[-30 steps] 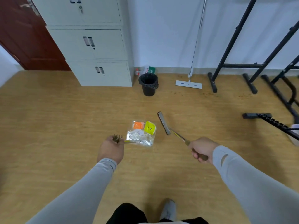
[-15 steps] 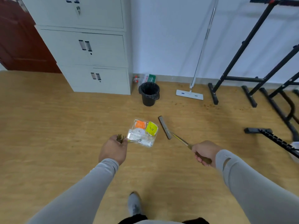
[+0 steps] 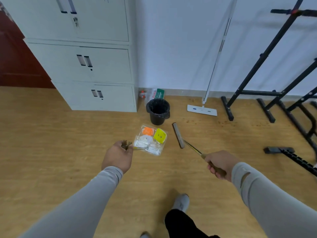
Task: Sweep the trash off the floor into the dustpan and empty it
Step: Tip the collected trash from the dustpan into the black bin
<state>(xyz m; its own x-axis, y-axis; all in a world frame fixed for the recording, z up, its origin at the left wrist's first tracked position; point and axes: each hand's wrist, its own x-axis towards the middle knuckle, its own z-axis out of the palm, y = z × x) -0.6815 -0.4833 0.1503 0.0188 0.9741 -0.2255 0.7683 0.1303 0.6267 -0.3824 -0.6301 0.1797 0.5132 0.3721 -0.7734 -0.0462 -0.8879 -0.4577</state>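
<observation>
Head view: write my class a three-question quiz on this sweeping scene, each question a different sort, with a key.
1. True or false: the clear dustpan already holds orange and yellow trash.
2. Multiple choice: what does the right hand grip? A) the white mop B) the broom handle C) the bin
3. Fill in: the black trash bin stands beside the grey ____.

Key:
1. True; the left hand holds the dustpan's handle.
2. B; the broom has its head near the dustpan's right side.
3. Cabinet.
</observation>
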